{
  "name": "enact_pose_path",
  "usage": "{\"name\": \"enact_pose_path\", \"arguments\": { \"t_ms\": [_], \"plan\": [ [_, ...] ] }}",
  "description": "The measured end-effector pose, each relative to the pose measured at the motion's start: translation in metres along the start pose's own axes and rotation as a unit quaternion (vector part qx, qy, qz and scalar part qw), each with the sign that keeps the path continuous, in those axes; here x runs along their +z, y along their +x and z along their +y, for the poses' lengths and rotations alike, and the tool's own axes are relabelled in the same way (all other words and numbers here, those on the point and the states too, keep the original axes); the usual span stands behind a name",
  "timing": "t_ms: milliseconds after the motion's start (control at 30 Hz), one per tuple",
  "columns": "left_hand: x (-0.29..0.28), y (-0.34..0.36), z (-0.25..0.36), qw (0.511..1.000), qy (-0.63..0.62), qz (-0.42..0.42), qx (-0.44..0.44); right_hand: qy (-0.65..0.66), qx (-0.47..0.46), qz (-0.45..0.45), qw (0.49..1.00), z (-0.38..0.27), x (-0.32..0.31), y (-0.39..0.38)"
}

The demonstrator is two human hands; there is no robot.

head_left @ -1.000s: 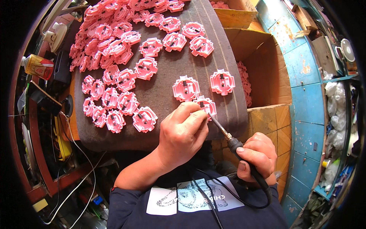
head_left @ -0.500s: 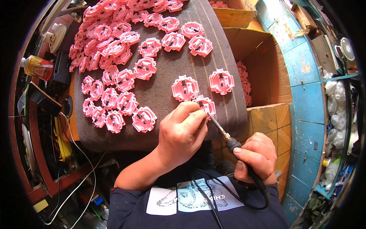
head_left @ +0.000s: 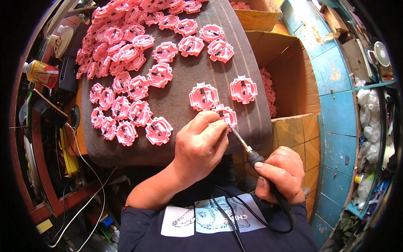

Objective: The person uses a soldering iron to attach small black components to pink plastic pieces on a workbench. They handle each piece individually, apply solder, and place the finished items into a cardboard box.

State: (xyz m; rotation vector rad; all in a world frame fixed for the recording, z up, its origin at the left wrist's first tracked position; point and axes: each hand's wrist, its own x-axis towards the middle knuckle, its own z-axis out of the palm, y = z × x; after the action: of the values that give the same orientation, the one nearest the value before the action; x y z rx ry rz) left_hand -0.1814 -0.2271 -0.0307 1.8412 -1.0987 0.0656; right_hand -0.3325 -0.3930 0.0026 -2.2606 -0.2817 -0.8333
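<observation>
Near the counter's (head_left: pixel 176 96) front edge, three separate pink housings; left hand (head_left: pixel 200 147) pinches one (head_left: pixel 226 115), right hand (head_left: pixel 281 174) grips one soldering iron (head_left: pixel 252 154), tip up-left.

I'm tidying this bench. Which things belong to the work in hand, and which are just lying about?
In use: soldering iron in right hand; pink part under left hand; grey mat.
Lying about: yellow bottle; cardboard box; small fan.

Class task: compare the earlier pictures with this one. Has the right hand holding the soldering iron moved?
No. The right hand and soldering iron keep their place beside the cardboard box, tip at the pink part the left hand pinches.
</observation>
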Motion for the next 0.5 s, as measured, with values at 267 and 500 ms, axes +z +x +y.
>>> {"name": "enact_pose_path", "arguments": {
  "t_ms": [267,500],
  "plan": [
    [0.0001,-0.0003,-0.0004,1.0,0.001,0.003,-0.001,0.022,0.004,0.002,1.0,0.0025,-0.0003,-0.0016],
    [0.001,0.0002,-0.0001,1.0,-0.001,0.003,-0.002,0.033,0.013,0.01,0.999,0.0045,-0.0035,-0.0047]
  ]
}}
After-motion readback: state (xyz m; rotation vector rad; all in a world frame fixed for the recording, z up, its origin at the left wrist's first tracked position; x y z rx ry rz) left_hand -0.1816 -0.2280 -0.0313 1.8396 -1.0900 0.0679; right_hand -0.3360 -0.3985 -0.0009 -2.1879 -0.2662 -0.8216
